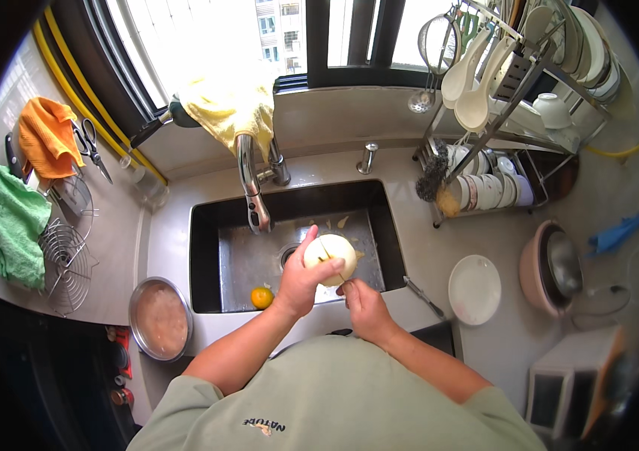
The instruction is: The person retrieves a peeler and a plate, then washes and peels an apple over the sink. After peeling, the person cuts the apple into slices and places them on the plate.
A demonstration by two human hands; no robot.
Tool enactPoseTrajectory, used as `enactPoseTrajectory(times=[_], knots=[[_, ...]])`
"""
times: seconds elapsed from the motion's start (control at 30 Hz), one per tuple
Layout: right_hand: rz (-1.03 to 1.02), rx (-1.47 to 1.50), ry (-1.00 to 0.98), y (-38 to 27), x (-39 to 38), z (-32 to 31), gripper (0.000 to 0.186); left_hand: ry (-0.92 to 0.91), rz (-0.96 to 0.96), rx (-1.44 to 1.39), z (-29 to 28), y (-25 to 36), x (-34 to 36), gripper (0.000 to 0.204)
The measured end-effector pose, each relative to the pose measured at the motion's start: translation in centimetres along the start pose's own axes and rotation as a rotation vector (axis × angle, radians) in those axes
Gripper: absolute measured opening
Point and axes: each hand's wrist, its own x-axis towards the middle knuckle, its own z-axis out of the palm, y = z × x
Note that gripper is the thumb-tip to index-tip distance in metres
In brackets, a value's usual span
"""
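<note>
Forward, left hand (299,284) cupping fruit (338,251), right hand (367,310) curled

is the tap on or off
Off, as far as the picture shows: no stream of water appears below the mouth of the tap, and the sink floor shows clearly there.
</note>
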Motion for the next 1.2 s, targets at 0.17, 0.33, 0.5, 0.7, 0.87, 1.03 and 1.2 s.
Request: enactPoseTrajectory(times=[0.17, 0.33, 0.5, 0.7, 0.87, 1.03, 1.2], knots=[[-0.005, 0.042, 0.01, 0.2, -0.3, 0.1, 0.036, -0.083, 0.17, 0.364, 0.1, 1.1, -0.4, 0.116], [-0.051, 0.034, 0.018, 0.1, 0.2, 0.1, 0.037, -0.064, -0.024, 0.063, -0.2, 0.8, -0.2, 0.116], [0.031, 0.1, -0.028, -0.1, -0.1, -0.3, 0.038, -0.114, 0.163, 0.301, 0.3, 1.7, -0.6, 0.116], [-0.016, 0.059, 0.002, 0.2, -0.6, -0.1, 0.04, -0.098, 0.129, 0.365, 0.6, 1.7, -1.4, 0.116], [-0.03, 0.025, 0.003, -1.1, -0.2, -0.4, 0.036, -0.084, 0.106, 0.228, 0.0, 1.2, -0.7, 0.115], [-0.021, 0.027, 0.011, -0.2, -0.3, -0.2, 0.034, -0.102, 0.174, 0.471, 0.2, 1.4, -1.1, 0.115], [0.1, 0.032, -0.062, -0.7, -0.2, -0.6, 0.039, -0.082, 0.048, 0.115, -0.8, 0.2, -0.6, 0.115]])
